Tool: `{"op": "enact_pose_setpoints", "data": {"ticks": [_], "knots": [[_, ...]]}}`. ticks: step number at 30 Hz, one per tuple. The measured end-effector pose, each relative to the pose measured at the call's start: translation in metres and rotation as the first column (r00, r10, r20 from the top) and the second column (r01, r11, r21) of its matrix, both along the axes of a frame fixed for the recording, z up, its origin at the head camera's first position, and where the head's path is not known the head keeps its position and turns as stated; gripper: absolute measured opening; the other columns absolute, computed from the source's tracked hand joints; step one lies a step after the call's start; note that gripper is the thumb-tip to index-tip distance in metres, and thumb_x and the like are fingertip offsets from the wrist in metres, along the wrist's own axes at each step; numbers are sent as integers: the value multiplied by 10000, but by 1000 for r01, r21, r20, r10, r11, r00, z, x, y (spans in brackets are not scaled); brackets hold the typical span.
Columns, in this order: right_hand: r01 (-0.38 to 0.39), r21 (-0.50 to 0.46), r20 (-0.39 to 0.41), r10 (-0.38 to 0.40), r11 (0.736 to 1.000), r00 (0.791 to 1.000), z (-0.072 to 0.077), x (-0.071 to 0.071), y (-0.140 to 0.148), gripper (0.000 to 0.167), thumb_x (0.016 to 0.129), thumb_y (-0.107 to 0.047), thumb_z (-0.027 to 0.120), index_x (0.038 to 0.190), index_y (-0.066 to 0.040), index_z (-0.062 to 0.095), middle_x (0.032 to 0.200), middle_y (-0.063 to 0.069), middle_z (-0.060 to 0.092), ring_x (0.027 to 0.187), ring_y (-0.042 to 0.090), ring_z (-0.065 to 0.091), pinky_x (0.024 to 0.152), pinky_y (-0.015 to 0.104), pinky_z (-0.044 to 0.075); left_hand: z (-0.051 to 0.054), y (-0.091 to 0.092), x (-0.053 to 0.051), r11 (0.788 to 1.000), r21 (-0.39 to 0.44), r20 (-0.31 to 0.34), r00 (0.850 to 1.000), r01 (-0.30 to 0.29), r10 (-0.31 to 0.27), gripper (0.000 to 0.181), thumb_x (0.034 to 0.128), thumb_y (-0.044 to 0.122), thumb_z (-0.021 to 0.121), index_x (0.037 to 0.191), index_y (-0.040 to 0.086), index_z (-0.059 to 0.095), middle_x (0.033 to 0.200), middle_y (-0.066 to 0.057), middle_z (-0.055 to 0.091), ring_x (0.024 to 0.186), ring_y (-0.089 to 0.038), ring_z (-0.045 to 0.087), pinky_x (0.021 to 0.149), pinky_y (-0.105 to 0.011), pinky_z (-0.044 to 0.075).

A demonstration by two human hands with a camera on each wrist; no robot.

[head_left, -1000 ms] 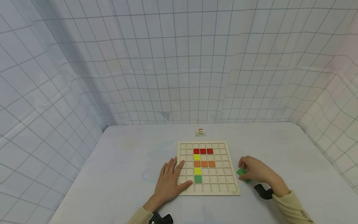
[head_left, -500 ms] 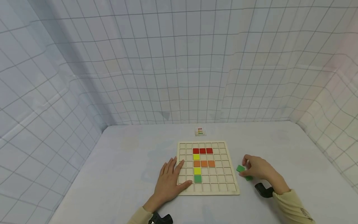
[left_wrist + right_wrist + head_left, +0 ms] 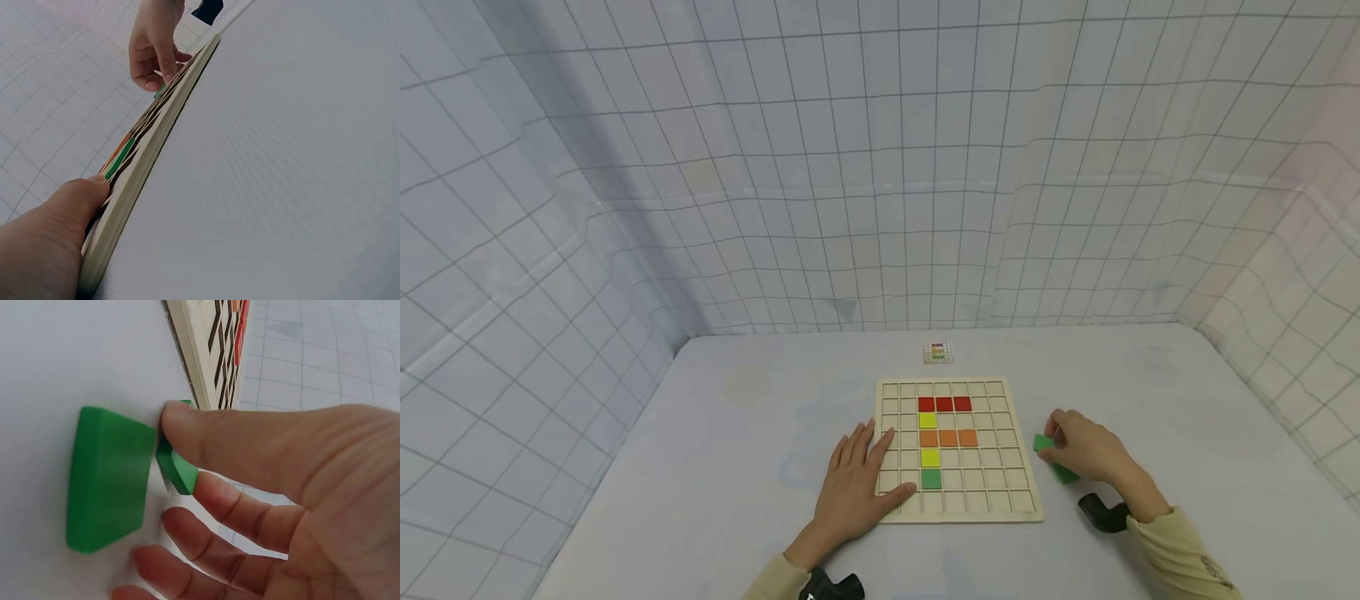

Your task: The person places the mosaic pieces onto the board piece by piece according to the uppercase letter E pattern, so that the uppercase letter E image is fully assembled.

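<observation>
My left hand lies spread, fingers extended, over the left edge of a wooden grid board. In the left wrist view its thumb rests on the board near a green tile. To the right of the board, my right hand pinches a square green tile between thumb and index finger, low over the table. A second green tile lies beside it, nearer me. On the board are red tiles in a row, orange tiles in another, and two single yellow tiles.
A small pattern card with coloured squares lies behind the board. The white table extends to both sides. Checked white curtains surround it at the back and sides.
The right hand has shifted slightly away from me, and the far green tile has moved a little with it, its thumb now over that tile. The left hand stays in place.
</observation>
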State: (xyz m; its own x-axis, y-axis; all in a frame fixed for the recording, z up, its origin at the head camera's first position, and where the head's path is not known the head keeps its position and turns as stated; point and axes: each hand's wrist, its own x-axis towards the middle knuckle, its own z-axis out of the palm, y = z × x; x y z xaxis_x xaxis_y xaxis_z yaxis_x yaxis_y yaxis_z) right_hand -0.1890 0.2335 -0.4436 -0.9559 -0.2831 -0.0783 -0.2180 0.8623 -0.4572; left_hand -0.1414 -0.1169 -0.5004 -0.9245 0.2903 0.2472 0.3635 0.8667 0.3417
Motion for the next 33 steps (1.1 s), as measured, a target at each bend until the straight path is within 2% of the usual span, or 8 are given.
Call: {"op": "enact_pose_setpoints", "data": {"ticks": [11,16,20,22,25,29,31,33], "knots": [[48,-132,-38,-54,990,998,-1,1,-6,192,802,-85,734,873,-67,557,778,16,587,653,153,526,526,312,421,1,1,1,1000,13,10,1000,5,-6,842,849,704,468,1476,152,363,1518,-158,256,1407,-303,158,1105,-490,105],[38,-138,-118,-55,990,991,1,2,-13,169,809,-46,716,852,-67,554,697,-13,550,590,136,483,507,300,400,2,1,1,1000,16,6,1000,6,-6,843,848,703,471,1478,155,359,1518,-159,257,1407,-302,160,1106,-486,104],[24,-163,-206,-58,986,977,2,3,-25,148,823,-4,697,878,-55,569,703,-17,533,586,126,471,494,284,401,1,1,1,1000,15,4,1000,5,-5,846,846,710,465,1480,161,356,1519,-157,256,1408,-300,156,1106,-487,101],[-10,-192,-238,-37,981,971,1,5,-33,153,827,15,694,891,-59,576,727,-25,530,610,116,474,510,271,415,1,0,0,1000,10,5,1000,0,0,848,844,716,458,1480,165,356,1519,-155,255,1409,-298,153,1106,-487,101],[-104,-255,-260,35,961,965,-3,8,-46,186,819,41,702,898,-75,581,766,-42,538,658,99,493,562,250,448,1,0,0,1000,9,5,1000,-4,4,848,844,717,458,1480,166,355,1518,-154,256,1409,-297,154,1106,-487,101],[-255,-346,-264,167,903,950,-8,15,-63,209,810,69,700,904,-81,588,815,-40,595,699,76,535,607,230,490,2,0,1,1000,21,4,1000,3,-3,845,845,704,475,1481,160,355,1516,-160,259,1408,-302,158,1106,-490,102],[-301,-377,-257,214,876,942,-10,19,-70,192,820,53,699,902,-87,597,834,-26,620,716,67,553,614,229,499,2,0,1,1000,22,2,1000,7,-7,843,847,701,477,1481,159,354,1516,-161,258,1407,-303,159,1106,-491,101],[-327,-393,-248,243,860,938,-11,23,-76,173,822,28,709,891,-96,611,829,-31,633,718,59,565,607,229,502,2,0,1,1000,20,2,1000,7,-7,844,847,703,473,1483,161,350,1518,-160,256,1408,-301,156,1107,-489,100]]}}
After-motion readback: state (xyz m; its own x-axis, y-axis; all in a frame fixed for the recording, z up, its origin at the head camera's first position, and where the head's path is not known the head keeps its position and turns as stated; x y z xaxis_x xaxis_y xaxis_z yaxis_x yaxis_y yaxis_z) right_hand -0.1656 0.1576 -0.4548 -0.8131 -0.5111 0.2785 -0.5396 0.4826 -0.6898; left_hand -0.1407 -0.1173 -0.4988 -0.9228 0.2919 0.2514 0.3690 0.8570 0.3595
